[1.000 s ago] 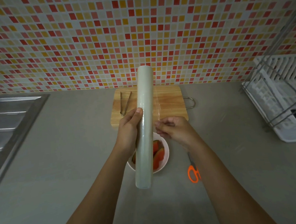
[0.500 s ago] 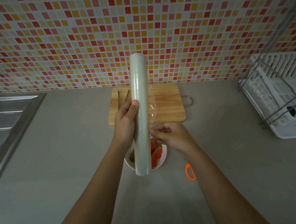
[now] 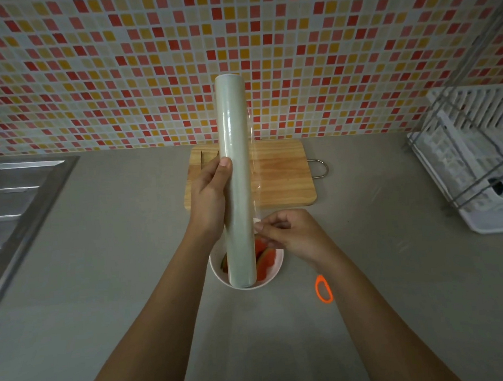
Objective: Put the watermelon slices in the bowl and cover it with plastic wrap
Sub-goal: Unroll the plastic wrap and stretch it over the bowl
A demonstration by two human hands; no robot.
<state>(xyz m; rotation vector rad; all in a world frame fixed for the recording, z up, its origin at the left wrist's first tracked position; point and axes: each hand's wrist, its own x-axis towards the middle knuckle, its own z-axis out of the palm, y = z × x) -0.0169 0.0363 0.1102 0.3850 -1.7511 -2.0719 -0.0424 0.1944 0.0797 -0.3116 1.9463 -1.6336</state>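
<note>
The plastic wrap roll [image 3: 234, 176] is held over the white bowl [image 3: 220, 276] of watermelon slices [image 3: 264, 257], its long axis pointing toward the tiled wall [image 3: 119, 66]. It is gripped at mid-length by the left hand [image 3: 209, 198]. The loose film edge [image 3: 253, 172], just right of the roll, is pinched by the right hand [image 3: 291, 235]. No label can be read.

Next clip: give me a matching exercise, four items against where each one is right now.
Items:
1 roll
2 film
3 bowl
4 scissors

Places:
A under the roll's near end, holding watermelon
B gripped by the left hand
C on the counter, right of the bowl
D pinched by the right hand

Pairs: 1-B, 2-D, 3-A, 4-C
</note>
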